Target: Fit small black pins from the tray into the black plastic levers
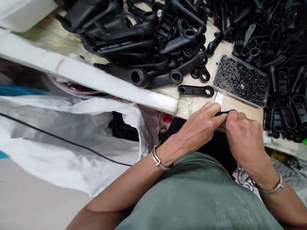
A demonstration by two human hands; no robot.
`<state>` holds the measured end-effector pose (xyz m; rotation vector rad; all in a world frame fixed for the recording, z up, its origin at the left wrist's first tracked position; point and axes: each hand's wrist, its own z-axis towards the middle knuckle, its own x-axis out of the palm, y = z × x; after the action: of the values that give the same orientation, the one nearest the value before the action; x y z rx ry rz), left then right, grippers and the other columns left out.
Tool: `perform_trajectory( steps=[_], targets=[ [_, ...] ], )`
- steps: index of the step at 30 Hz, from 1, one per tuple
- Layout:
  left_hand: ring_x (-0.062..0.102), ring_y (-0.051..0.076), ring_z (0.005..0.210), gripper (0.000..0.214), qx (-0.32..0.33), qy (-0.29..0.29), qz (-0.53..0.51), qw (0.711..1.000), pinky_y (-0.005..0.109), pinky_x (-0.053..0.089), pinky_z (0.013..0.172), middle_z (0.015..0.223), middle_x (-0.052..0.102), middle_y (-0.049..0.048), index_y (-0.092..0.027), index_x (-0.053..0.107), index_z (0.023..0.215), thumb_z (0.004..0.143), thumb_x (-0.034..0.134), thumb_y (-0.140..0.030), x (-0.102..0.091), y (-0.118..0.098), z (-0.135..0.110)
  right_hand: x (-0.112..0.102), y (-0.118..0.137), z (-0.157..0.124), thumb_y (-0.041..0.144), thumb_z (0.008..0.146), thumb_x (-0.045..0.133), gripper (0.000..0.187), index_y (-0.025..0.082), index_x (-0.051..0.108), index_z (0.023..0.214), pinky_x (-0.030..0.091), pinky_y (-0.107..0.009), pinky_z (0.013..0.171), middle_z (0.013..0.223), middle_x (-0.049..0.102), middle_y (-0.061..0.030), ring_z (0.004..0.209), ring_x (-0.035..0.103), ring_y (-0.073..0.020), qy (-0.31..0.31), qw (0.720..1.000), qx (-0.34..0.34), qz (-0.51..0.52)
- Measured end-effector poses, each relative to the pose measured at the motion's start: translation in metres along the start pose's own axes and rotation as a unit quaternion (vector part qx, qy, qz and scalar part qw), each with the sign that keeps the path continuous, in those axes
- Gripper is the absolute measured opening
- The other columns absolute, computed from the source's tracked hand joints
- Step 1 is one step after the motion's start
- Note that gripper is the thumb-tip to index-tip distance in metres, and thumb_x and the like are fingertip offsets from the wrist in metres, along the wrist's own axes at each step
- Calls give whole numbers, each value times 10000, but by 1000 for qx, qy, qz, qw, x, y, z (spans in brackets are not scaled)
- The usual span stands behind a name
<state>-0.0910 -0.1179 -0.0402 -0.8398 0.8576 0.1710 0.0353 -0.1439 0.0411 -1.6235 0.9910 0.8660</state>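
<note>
At the table's front edge my left hand (199, 126) and my right hand (245, 138) are close together, both closed on one black plastic part (224, 113). Only a thin dark strip of it shows between the fingers; the rest is hidden. Just beyond my left hand lies a flat black plastic link (196, 90) with a round opening at its right end. A clear box (265, 100) holding many small dark screws or pins stands behind my right hand.
Black plastic arm-shaped parts (144, 35) heap across the table's back, with more parts (287, 111) at right. A white padded rail (114, 82) runs along the left front edge. Below it hangs a white sack (64, 151), crossed by a black cable (52, 136).
</note>
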Motion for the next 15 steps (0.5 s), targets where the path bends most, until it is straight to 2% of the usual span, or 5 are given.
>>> perform_trajectory(
  steps=[3, 6, 10, 15],
  targets=[
    [519, 166, 889, 230, 5, -25, -3, 1000, 280, 474, 794, 930, 579, 45, -143, 604, 1078, 992, 396, -92, 0, 2, -1, 0, -3, 3, -12, 880, 358, 314, 87, 655, 909, 247, -302, 496, 787, 704, -201, 593, 664, -244, 0, 1000, -12, 7],
    [535, 168, 893, 185, 13, -36, 20, 999, 280, 474, 802, 922, 581, 45, -136, 588, 1071, 973, 440, -86, 0, 3, -1, 10, -23, 10, 93, 912, 426, 243, 117, 665, 880, 293, -315, 542, 713, 698, -142, 604, 640, -226, -23, 996, -51, 63],
    [527, 170, 877, 196, 4, -11, 45, 999, 274, 462, 753, 923, 569, 42, -158, 590, 1048, 961, 434, -77, -3, 1, 2, 16, -45, 21, 169, 893, 469, 239, 163, 650, 737, 360, -309, 619, 655, 682, -70, 596, 596, -179, 12, 982, -63, 176],
    [497, 170, 867, 291, 13, 43, 69, 997, 263, 426, 701, 943, 538, 45, -188, 636, 1042, 979, 377, -71, -8, -4, 5, 12, -50, 25, 152, 839, 506, 222, 183, 624, 654, 344, -287, 604, 567, 626, -11, 530, 526, -135, 46, 968, -70, 236]
  ],
)
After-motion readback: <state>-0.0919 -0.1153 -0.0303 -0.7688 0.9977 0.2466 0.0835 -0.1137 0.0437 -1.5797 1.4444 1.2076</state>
